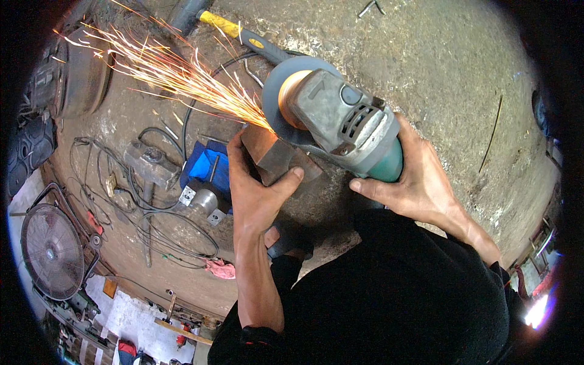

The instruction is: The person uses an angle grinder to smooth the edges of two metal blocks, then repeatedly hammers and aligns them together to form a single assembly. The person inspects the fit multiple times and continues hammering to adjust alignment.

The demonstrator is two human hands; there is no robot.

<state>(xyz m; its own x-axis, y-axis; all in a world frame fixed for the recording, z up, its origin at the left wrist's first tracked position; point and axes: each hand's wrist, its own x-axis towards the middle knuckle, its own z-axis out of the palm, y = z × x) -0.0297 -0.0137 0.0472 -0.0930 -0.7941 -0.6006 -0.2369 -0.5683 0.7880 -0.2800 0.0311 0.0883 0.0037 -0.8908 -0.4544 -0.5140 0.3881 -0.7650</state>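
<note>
The left hand (258, 198) clasps a metal block (274, 159) near the middle of the frame, thumb pressed along the near side, probably to steady it against the disc's drag. The right hand (420, 176) grasps the teal body of an angle grinder (340, 118), thumb beneath; its other fingers are mostly hidden. The abrasive disc (274, 79) meets the block's far edge, and sparks (194, 79) stream to the upper left, away from both wrists. That angle seems chosen to keep the spray off the body, though the left fingers sit near the contact.

Concrete floor (444, 55) spreads across the upper right, the grinder's widest room. Leftward is tighter: a sledgehammer head (152, 163) and a blue box (198, 168) lie beside the left hand, a yellow-and-grey handle (228, 27) beyond the disc.
</note>
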